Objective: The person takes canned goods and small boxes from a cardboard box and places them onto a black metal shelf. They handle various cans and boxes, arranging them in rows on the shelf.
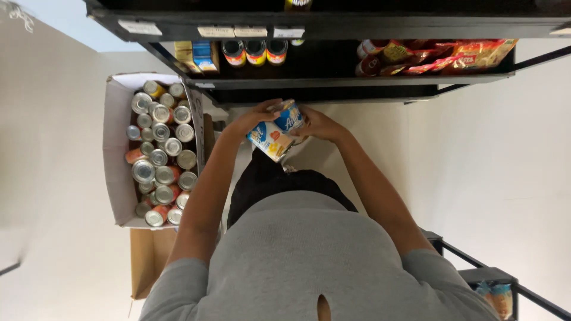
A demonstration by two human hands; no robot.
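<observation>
I hold a can with a blue, white and yellow label (276, 132) in both hands, just in front of my body and tilted on its side. My left hand (251, 120) wraps its left end and my right hand (318, 125) grips its right end. The can hangs below the lower edge of a black shelf unit (321, 78). To my left, a white cardboard box (113, 148) stands on the floor, packed with several upright cans (162, 151) with silver lids.
The black shelves carry small boxes (198, 54), three cans (256, 51) with coloured labels and red and yellow bags (452, 56). A flat brown cardboard piece (147, 258) lies under the box. Another black rack with packets (496, 294) stands at the lower right.
</observation>
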